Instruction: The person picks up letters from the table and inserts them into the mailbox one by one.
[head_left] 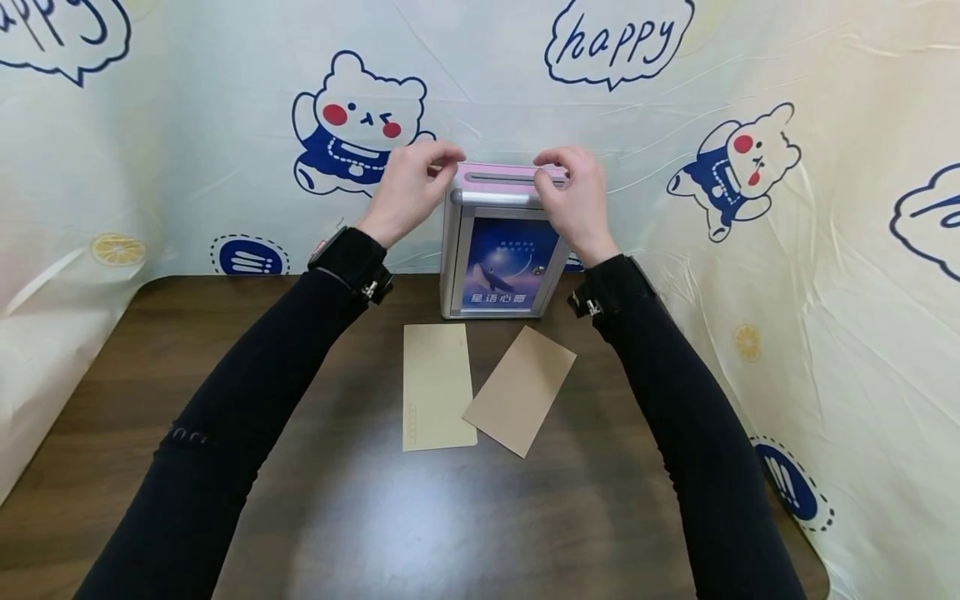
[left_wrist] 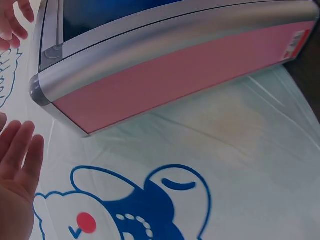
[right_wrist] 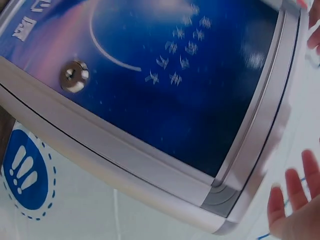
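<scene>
A silver-framed box [head_left: 453, 242] with a pink top and a dark slot [head_left: 510, 177] stands upright at the back of the table. Its front panel [head_left: 498, 262] carries a blue picture of a whale, with a round lock [right_wrist: 74, 76] in it. My left hand [head_left: 411, 185] is at the top left corner of the box, fingers bent loosely; they show apart from the box in the left wrist view. At the right end of the slot is my right hand [head_left: 577, 196], thumb and forefinger spread with nothing seen between them. In the right wrist view, its fingers [right_wrist: 296, 190] are beside the box corner.
Two cards lie on the brown table [head_left: 337, 500] in front of the box: a pale yellow one [head_left: 437, 383] and a tan one [head_left: 521, 392] angled beside it, their edges meeting. A printed cloth [head_left: 495, 92] with cartoon bears hangs behind the box and along both sides.
</scene>
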